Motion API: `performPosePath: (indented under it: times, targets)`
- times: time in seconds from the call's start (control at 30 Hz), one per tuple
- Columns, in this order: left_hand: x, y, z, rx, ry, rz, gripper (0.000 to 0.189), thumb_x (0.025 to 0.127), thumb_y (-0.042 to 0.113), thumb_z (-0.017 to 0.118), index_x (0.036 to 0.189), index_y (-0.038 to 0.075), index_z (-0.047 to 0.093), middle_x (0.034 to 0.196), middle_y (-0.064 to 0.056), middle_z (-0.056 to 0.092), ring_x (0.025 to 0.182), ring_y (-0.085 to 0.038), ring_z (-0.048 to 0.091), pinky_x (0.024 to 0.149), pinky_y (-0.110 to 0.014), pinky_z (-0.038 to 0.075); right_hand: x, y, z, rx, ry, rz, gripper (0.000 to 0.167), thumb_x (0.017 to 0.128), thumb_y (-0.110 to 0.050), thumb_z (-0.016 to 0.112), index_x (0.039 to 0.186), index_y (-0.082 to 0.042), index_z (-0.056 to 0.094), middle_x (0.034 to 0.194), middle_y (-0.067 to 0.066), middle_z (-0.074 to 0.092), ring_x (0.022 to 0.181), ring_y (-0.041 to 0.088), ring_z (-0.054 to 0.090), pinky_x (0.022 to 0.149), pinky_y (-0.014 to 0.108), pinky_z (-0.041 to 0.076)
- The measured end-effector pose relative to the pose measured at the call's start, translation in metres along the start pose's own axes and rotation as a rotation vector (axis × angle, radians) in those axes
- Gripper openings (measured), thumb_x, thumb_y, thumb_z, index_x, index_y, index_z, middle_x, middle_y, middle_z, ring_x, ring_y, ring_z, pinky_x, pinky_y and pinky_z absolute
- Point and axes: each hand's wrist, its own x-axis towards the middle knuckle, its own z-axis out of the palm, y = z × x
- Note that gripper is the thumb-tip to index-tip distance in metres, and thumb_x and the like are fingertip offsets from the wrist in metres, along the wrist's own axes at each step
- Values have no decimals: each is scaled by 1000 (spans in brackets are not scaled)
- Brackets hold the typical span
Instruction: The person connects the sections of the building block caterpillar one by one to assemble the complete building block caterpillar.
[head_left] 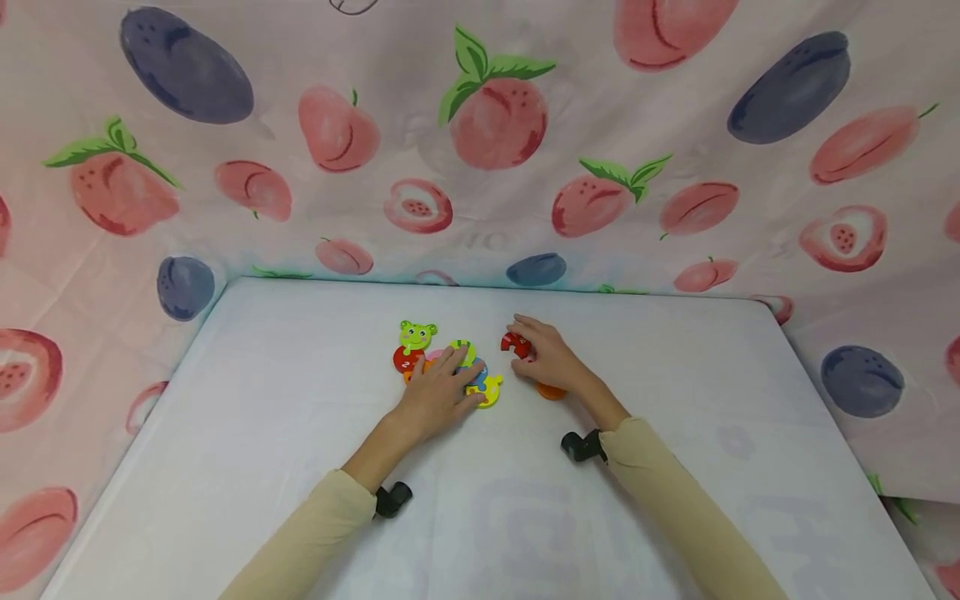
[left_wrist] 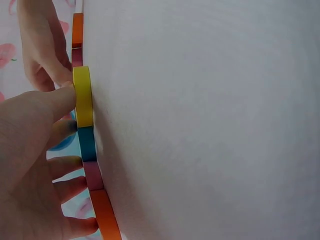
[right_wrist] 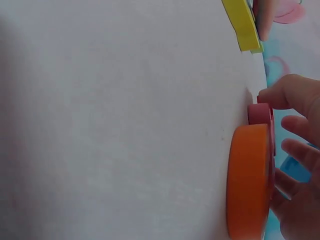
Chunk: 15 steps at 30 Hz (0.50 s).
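Observation:
Brightly coloured puzzle pieces form a bumpy chain, with a green animal-face piece and a red numbered piece at its left end. My left hand rests over the chain, fingers spread. Its thumb touches the yellow piece, and the fingertips lie along the blue, pink and orange pieces. To the right, my right hand holds a red puzzle piece between thumb and fingers. An orange piece lies partly hidden beneath that hand, its thick edge facing the right wrist camera.
The pieces lie on a white tabletop. Behind it hangs a fruit-print cloth, which also covers the sides. Each wrist wears a small black camera. A short gap separates the chain from the red piece.

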Motion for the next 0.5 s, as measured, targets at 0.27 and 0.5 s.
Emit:
performPosePath:
  times: [0.27, 0.5]
  targets:
    - [0, 0, 0, 7, 6, 0, 58, 94, 49, 56, 146, 26, 45, 158, -8, 33, 147, -30, 28, 113, -68, 24, 0, -1, 4, -28, 0, 53, 57, 84, -12, 63, 140, -7, 51, 150, 14, 44, 139, 37, 38, 113, 55, 36]
    - [0, 0, 1, 5, 9, -2, 58, 94, 49, 55, 146, 26, 44, 158, -8, 32, 148, -30, 27, 113, -68, 24, -9, 1, 0, -31, -7, 72, 57, 86, -14, 66, 140, -9, 50, 148, 14, 46, 137, 37, 40, 110, 53, 40]
